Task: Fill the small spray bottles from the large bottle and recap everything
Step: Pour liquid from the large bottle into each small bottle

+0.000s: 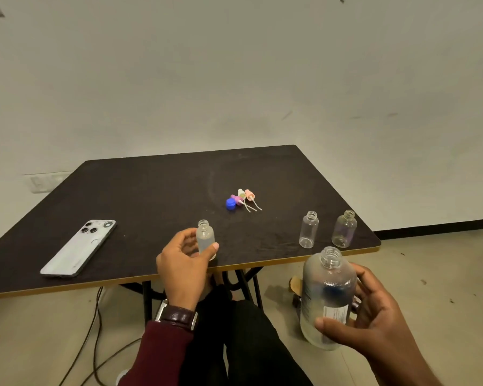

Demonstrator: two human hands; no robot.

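Pale plaster wall behind, and below it the dark table (pixel 156 185) that carries everything I am working with.

Biggest of the task's things is the large bottle (pixel 328 298), uncapped, upright, off the table's near edge. My right hand (pixel 374 321) is curled round its lower body, thumb across the label. It is frosted clear plastic with a blue patch showing through; I judge it part full, so it should feel heavy low down and its thin wall may give if squeezed. I would hold it at mid-body for the pour, not the neck.

My left hand (pixel 183 267) pinches one small bottle (pixel 205 238) between thumb and fingers, standing at the table's near edge, open-mouthed, cloudy inside. It looks light and easy to tip, with a narrow mouth, so it needs steadying.

Beyond my right hand stand two more small bottles (pixel 309 230) (pixel 344 229), clear, uncapped, apparently empty.

Farther out, between my hands, lie the spray tops (pixel 246 196) with thin dip tubes, and beside them a blue cap (pixel 230 203).
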